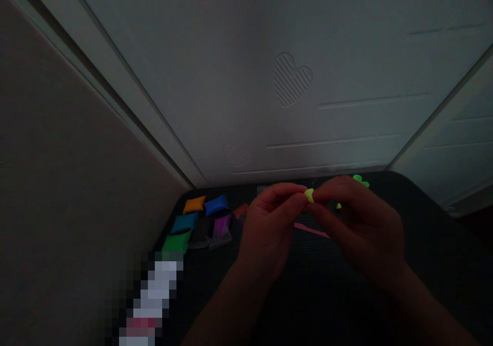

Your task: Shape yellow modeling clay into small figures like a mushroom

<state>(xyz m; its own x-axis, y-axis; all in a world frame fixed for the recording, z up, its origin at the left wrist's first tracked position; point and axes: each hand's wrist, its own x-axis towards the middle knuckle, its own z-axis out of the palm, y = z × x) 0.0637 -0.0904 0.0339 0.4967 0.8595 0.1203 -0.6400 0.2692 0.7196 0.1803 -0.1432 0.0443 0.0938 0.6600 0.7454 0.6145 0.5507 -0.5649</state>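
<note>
A small lump of yellow modelling clay [309, 195] is pinched between my two hands, raised above the dark table. My left hand [274, 217] grips it from the left with thumb and forefinger. From the right, the thumb and fingertips of my right hand [358, 223] close on its other side. Below and behind the hands lies a pink plastic strip [311, 230], partly hidden by my right hand. A tiny yellow piece [338, 206] shows beside my right fingers.
Clay packets in orange [194, 204], blue [216, 205], teal [185, 223], green [176, 242], black [201, 231] and purple [221, 229] lie at the table's left. A red packet [241, 212] sits behind my left hand. A bright green shape [361, 180] is at back right, before a white panel [246, 79].
</note>
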